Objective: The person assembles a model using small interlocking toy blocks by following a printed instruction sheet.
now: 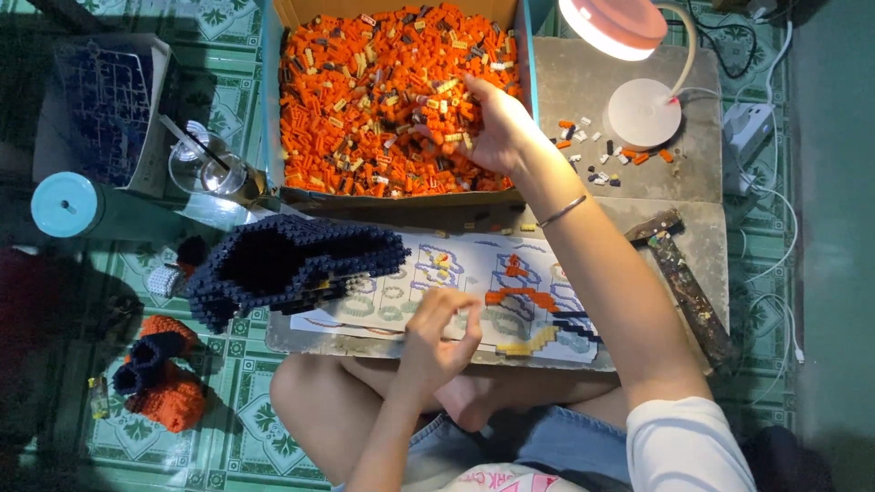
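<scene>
My right hand (492, 123) reaches into a cardboard box (401, 193) full of small orange, black and cream building bricks (365, 100), fingers curled among the bricks. My left hand (437, 333) hovers over a printed instruction sheet (456, 273) on a board, fingertips pinched together; what they pinch is too small to make out. A large dark blue brick model (292, 260) lies on the left part of the sheet.
A pink desk lamp (629, 55) and loose bricks (602, 155) sit on the grey slab at right. A hammer (684, 273) lies right of the sheet. At left: a glass with straw (214, 164), a teal cup (68, 205), an orange-and-blue brick piece (164, 378).
</scene>
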